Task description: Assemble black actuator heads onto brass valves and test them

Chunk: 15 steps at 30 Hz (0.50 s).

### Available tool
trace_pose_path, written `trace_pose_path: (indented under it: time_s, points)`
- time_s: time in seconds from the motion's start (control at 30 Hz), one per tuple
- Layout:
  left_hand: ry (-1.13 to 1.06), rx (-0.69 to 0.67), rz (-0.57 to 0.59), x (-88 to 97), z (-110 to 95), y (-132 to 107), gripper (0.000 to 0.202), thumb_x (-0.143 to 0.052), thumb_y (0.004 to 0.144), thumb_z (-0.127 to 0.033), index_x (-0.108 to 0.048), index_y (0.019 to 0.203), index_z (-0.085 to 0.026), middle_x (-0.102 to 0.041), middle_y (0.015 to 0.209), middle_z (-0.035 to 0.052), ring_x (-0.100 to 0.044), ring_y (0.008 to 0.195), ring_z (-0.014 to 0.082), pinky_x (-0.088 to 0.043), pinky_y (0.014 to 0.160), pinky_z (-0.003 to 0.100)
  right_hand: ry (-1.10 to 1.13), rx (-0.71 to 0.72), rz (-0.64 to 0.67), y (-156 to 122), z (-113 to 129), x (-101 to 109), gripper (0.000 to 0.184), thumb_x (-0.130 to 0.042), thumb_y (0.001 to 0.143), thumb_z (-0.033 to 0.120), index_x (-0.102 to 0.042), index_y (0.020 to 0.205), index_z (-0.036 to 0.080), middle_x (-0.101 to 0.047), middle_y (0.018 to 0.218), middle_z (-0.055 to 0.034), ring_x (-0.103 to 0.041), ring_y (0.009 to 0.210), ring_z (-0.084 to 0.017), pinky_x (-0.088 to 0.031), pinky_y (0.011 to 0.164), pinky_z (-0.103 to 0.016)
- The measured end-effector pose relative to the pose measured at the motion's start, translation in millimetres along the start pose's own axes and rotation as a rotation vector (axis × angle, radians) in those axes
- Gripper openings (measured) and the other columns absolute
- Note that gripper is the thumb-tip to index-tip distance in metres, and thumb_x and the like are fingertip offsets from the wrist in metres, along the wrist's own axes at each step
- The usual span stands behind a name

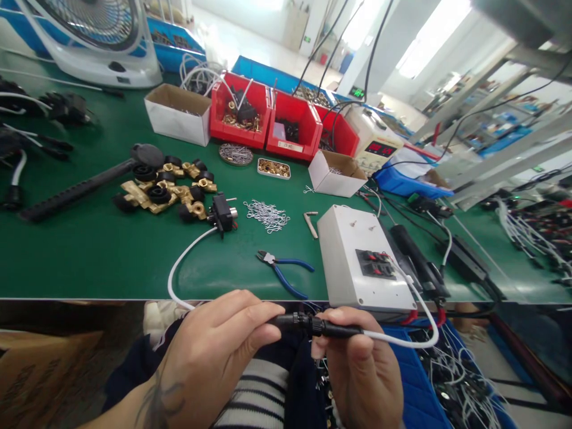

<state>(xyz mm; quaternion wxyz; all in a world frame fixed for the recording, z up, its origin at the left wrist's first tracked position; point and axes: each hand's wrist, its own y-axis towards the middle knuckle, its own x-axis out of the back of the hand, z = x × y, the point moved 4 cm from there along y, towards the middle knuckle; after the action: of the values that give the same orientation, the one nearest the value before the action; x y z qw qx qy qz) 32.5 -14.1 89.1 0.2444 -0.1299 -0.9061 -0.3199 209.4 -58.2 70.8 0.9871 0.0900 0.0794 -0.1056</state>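
Note:
My left hand (218,351) is closed on one end of a black cable connector (313,325), just below the table's front edge. My right hand (361,369) grips the other end of the same connector from beneath. From the left side a white cable (179,268) curves up onto the table to a small black part (222,214). Out of the right side another white cable (402,339) loops up to the white box (348,262) with red and black terminals.
Blue-handled pliers (286,271) lie on the green table (89,250). A pile of brass and black fittings (167,190), wire clips (267,214), red bins (268,122), cardboard boxes (179,113), a fan (98,42) and a power supply (375,143) stand farther back. A blue bin of cables (429,387) sits below right.

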Motion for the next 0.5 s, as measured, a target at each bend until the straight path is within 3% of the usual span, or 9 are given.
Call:
trace_pose_path:
  time_s: [0.23, 0.5]
  points:
    - [0.075, -0.062, 0.013, -0.3, -1.1, 1.4, 0.025, -0.046, 0.101, -0.028, -0.069, 0.1, -0.016, -0.072, 0.082, 0.0013, -0.066, 0.071, 0.0103, -0.052, 0.062, 0.019, 0.008, -0.071, 0.016, 3.0, -2.2, 2.7, 0.023, -0.061, 0.093, 0.043, -0.073, 0.097, 0.024, -0.067, 0.068, 0.0003, -0.062, 0.058, -0.01, -0.051, 0.058, -0.021]
    - [0.057, -0.04, 0.08, -1.6, 0.2, 1.1, 0.028, -0.043, 0.102, -0.028, -0.069, 0.097, -0.016, -0.071, 0.079, 0.0012, -0.066, 0.068, 0.0107, -0.052, 0.06, 0.02, -0.057, -0.017, 0.065, 2.1, -3.7, 7.0, 0.023, -0.061, 0.093, 0.043, -0.072, 0.098, 0.024, -0.067, 0.073, -0.0017, -0.063, 0.064, -0.013, -0.051, 0.062, -0.026]
